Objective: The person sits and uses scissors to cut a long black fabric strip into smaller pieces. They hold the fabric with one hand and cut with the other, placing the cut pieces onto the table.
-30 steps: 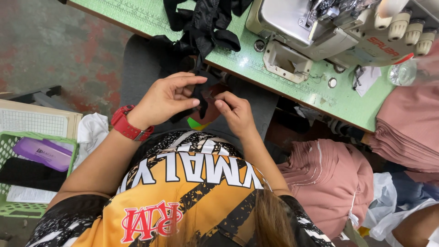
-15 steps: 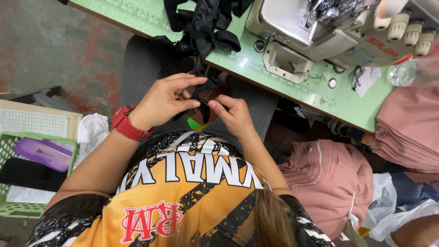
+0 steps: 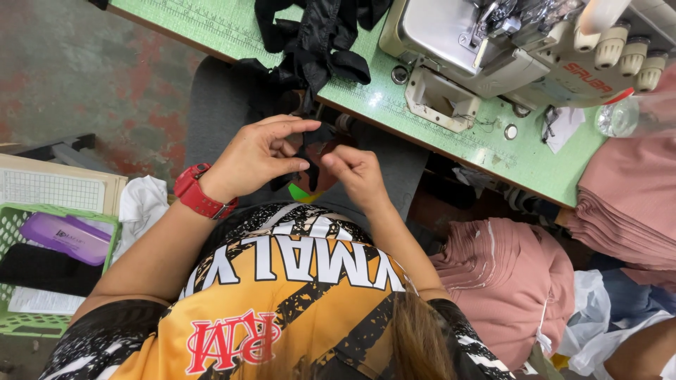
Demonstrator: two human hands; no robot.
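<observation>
Head view: black strip (image 3: 310,151) being pinched between left hand (image 3: 257,151) and right hand (image 3: 355,176), fingers closing on it, just below tabletop (image 3: 232,28) edge; trailing up to black fabric (image 3: 310,35) beside sewing machine (image 3: 493,49).

One view only, worn on the head and tipped steeply down over the person's own chest; the shirt (image 3: 282,295) fills the bottom of the frame, very close; both hands (image 3: 303,158) sit mid-frame, near the lens; beyond them the green table (image 3: 451,134) runs slantwise across the top, the sewing machine (image 3: 507,49) cropped at the upper right edge; the floor (image 3: 84,77) shows far below at upper left; a green basket (image 3: 14,232) clips the left edge.
</observation>
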